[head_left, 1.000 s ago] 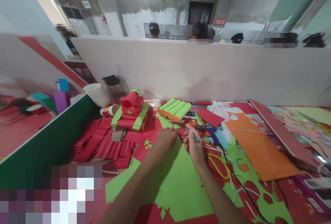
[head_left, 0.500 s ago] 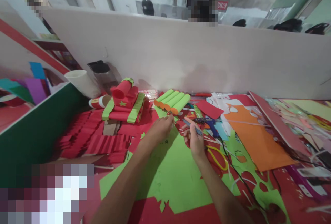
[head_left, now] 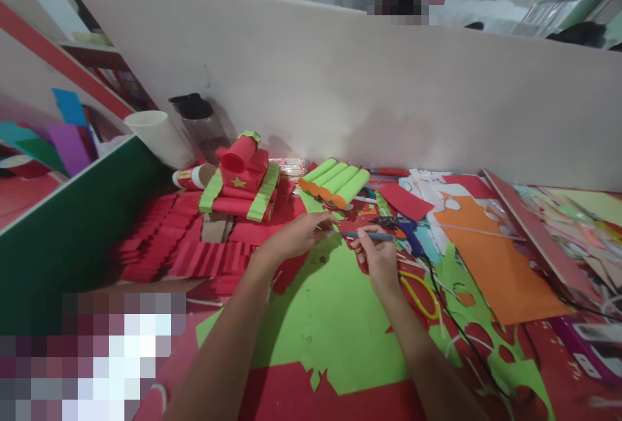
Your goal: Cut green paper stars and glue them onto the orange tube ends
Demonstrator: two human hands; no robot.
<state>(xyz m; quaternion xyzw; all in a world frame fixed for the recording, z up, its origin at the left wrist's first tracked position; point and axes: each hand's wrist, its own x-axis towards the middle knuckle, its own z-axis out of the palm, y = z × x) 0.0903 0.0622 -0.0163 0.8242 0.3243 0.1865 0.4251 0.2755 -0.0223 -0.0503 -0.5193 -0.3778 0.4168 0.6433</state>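
Right hand [head_left: 381, 260] pinches the pen [head_left: 381, 236] crosswise near the green sheet's [head_left: 335, 304] far end, while the left hand [head_left: 307, 232], half curled by the pen's tip, cannot be confirmed as gripping anything; for control, a light, steady pinch should serve best.

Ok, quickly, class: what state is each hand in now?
Left hand: partly curled; whether it holds anything cannot be told.
Right hand: closed, holding a grey-blue pen-like tool.

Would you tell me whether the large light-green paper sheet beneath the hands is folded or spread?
Spread: the green sheet lies flat, its jagged lower edge visible and no fold showing, though the left forearm hides part.
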